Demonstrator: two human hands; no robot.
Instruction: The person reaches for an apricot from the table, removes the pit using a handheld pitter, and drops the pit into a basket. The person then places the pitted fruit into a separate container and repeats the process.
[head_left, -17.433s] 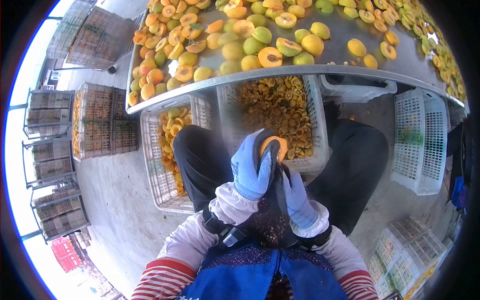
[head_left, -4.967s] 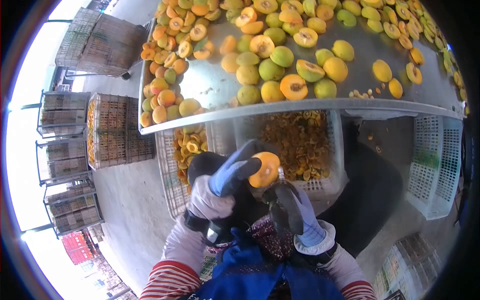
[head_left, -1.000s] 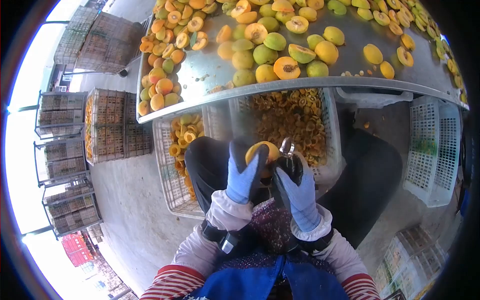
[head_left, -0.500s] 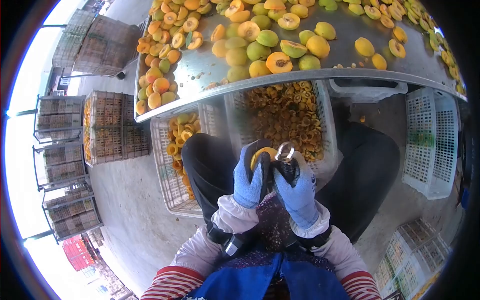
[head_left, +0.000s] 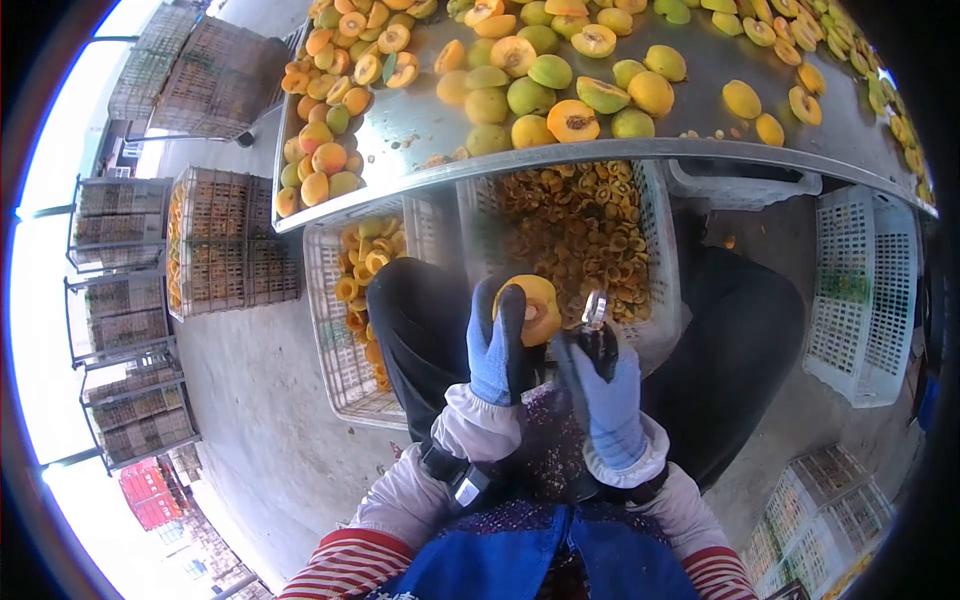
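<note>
An orange fruit [head_left: 537, 308] is held in the left hand [head_left: 499, 340], with the gloved fingers closed around its left side; it is up in the air over the lap, below the near edge of the bench [head_left: 600, 152]; a small metal tool [head_left: 595, 308] with a ring-shaped tip is clamped in the right hand [head_left: 605, 395], and the tip is just beside the fruit's right side; it cannot be told if they touch; both hands are covered by blue gloves, and the two hands are close together.

Just past the hands, a white crate [head_left: 655, 270] full of cut fruit halves is seen under the bench; another crate [head_left: 330, 320] with yellow halves is set to its left, beside the left knee; an empty white crate [head_left: 860, 290] is stood on the floor at the right.

Many whole and cut fruits [head_left: 530, 95] are spread on the bench top; most are piled near its left corner and along the middle; a few small pits [head_left: 700, 133] are laid close to the near edge on the right; stacks of wire trays [head_left: 215, 240] are stood on the floor at the far left.
</note>
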